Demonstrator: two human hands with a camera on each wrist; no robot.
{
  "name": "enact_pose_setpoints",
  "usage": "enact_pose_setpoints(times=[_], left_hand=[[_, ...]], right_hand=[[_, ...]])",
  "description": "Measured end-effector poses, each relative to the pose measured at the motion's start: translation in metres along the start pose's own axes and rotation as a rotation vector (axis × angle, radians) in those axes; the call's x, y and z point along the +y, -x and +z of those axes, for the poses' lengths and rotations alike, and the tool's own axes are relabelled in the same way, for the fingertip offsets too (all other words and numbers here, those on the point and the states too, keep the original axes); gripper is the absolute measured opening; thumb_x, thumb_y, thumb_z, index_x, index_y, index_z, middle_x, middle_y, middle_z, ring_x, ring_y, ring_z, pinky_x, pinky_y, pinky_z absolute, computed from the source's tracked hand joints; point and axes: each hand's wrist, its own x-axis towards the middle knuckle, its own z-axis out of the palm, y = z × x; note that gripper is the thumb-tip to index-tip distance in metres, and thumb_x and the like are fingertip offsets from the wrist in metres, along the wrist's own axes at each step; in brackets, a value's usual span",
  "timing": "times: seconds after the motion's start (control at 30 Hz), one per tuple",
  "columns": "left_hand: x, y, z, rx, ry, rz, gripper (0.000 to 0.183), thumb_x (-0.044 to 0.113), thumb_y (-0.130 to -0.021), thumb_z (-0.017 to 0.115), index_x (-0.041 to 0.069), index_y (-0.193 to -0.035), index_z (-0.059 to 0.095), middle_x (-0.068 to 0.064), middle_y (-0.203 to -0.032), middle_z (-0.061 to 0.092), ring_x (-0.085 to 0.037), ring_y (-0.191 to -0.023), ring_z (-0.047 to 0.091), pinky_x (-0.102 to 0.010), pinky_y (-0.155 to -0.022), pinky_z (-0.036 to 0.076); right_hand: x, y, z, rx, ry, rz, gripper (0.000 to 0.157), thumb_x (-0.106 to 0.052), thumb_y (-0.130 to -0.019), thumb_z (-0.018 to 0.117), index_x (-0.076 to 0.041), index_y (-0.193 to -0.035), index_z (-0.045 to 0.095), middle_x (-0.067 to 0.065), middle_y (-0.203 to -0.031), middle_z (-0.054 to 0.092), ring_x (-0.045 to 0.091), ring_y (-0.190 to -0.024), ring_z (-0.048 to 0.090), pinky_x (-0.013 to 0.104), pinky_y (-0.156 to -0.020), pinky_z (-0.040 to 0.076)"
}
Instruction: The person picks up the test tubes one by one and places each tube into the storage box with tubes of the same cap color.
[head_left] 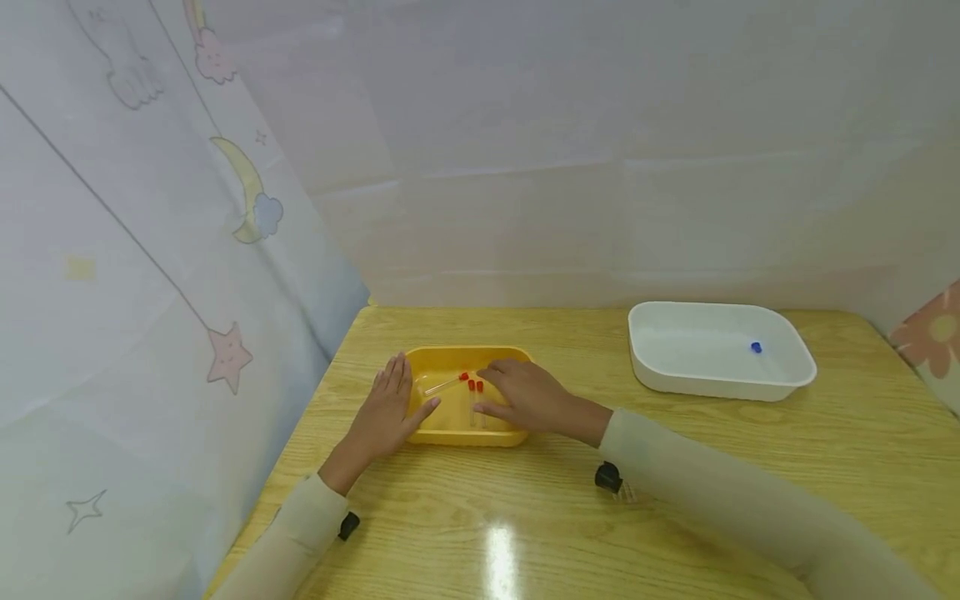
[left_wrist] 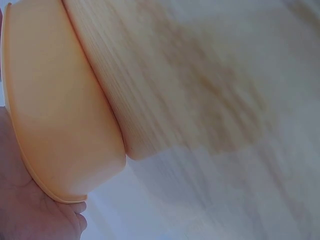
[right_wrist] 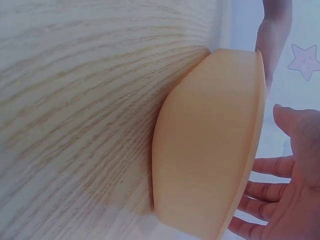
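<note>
A yellow basin stands on the table, its outer wall filling much of the right wrist view. Inside lie three thin clear tubes with red caps: one slanted tube on the left and two side by side, one of them a tube lying lengthwise toward me. My left hand rests on the basin's left rim with straight fingers, the thumb spread over the inside. Over the right rim reaches my right hand, fingertips near the red caps, thumb apart from the fingers; nothing shows in its grasp.
At the back right of the wooden table sits a white basin holding a small blue item. Printed cloth hangs along the left side and the back. Black wrist cameras hang below both sleeves.
</note>
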Motion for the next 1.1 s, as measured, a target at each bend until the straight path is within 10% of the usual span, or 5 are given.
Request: enact_pose_setpoints(times=[1.1], left_hand=[[0.000,0.000,0.002,0.017,-0.003,0.013,0.092,0.067,-0.093,0.024,-0.005,-0.148,0.010,-0.016,-0.156,-0.005,-0.031,-0.143,0.000,-0.047,-0.114,0.005]], right_hand=[[0.017,0.032,-0.021,0.051,-0.037,0.056,0.064,-0.056,-0.092,0.049,-0.010,-0.136,0.050,0.011,-0.132,0.053,0.029,-0.122,0.048,0.048,-0.099,0.039]])
